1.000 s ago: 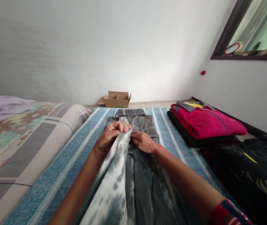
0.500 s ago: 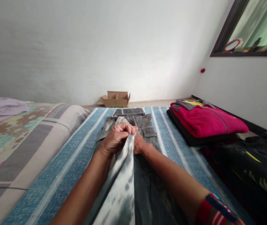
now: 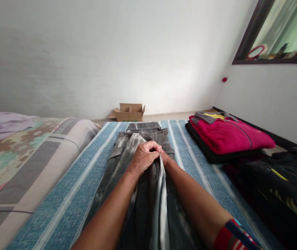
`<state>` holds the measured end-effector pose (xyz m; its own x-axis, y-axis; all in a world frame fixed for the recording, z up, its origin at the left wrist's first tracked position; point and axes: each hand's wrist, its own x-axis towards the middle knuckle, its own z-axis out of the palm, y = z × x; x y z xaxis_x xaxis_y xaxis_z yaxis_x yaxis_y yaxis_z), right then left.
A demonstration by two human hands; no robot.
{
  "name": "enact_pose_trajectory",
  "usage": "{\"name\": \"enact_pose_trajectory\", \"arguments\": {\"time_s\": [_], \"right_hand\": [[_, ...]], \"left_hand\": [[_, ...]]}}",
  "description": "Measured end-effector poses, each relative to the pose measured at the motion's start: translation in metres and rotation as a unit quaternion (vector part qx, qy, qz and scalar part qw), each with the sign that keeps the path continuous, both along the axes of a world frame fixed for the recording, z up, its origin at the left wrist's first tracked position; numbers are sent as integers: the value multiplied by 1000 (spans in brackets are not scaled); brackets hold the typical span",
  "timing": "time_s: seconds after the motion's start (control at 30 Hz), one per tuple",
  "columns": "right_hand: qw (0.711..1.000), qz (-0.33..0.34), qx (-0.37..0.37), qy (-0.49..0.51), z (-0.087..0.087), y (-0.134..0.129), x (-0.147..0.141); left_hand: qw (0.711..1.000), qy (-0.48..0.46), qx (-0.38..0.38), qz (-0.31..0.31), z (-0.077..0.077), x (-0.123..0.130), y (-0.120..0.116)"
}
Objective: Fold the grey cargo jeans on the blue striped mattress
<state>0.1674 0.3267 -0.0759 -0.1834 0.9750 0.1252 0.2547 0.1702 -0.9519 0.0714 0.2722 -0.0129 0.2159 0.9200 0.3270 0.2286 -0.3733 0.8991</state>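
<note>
Cardboard box (image 3: pixel 129 112) by far wall; folded pink jacket (image 3: pixel 229 135) right; lilac cloth (image 3: pixel 2 125) left.

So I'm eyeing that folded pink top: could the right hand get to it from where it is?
Probably yes. The right hand sits on the grey trousers, and only bare striped bedsheet lies between it and the pink top.

White walls (image 3: pixel 98 52) meet a pale floor (image 3: pixel 169 115) holding an open box (image 3: pixel 129 112). A dark-framed window (image 3: pixel 275 33) sits right; a striped blue bedspread (image 3: pixel 67 194) covers the bed.
</note>
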Motion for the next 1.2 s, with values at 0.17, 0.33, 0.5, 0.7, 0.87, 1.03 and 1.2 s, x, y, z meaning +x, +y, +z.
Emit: {"name": "enact_pose_trajectory", "arguments": {"time_s": [0.17, 0.33, 0.5, 0.7, 0.87, 1.03, 1.2], "right_hand": [[989, -46, -54, 128, 7, 15, 8], [969, -86, -115, 202, 9, 28, 7], [966, -105, -143, 189, 9, 28, 10], [980, -107, -121, 114, 19, 20, 24], [992, -79, -95, -9, 39, 10, 44], [987, -25, -70, -143, 42, -40, 69], [953, -37, -46, -296, 39, -110, 86]], "left_hand": [[1000, 20, 8, 14, -19, 8, 3], [970, 201, 115, 78, -32, 21, -2], [864, 441, 152, 188, -24, 23, -10], [845, 523, 48, 99, -36, 15, -5], [857, 505, 42, 99, -39, 13, -3], [876, 470, 48, 94, -35, 12, -1], [887, 453, 32, 77, -24, 11, 1]]}}
